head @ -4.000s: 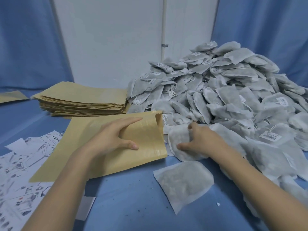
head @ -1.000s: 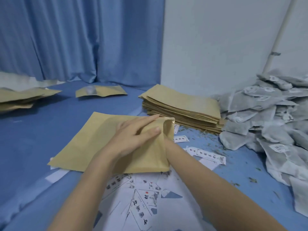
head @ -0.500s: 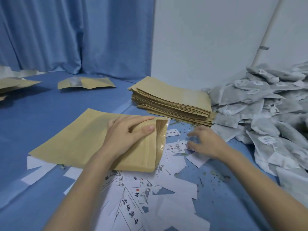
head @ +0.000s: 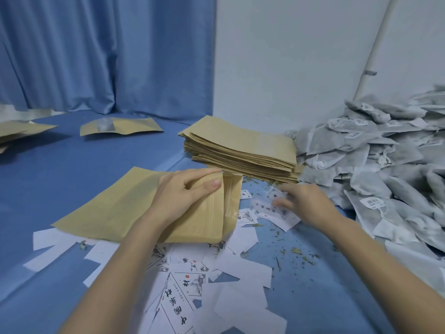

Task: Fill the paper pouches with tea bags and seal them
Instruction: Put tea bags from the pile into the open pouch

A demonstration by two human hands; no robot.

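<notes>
A brown paper pouch (head: 115, 213) lies flat on the blue table, its mouth facing right. My left hand (head: 183, 191) pinches the upper lip of the mouth and holds it lifted open. My right hand (head: 308, 203) is just right of the mouth, blurred, with its fingers closed on a white printed paper slip (head: 285, 219). A big heap of grey-white tea bags (head: 385, 165) fills the right side. What is inside the pouch is hidden.
A stack of empty brown pouches (head: 240, 145) stands behind my hands against the white wall. Several loose printed slips (head: 236, 273) and tea crumbs litter the near table. One pouch (head: 120, 126) lies at the back, more pouches (head: 21, 131) at far left.
Four seconds ago my right hand gripped a tea bag at the heap; then it was inside the pouch. It came out to the slips and now grips one. My left hand stays on the pouch.
</notes>
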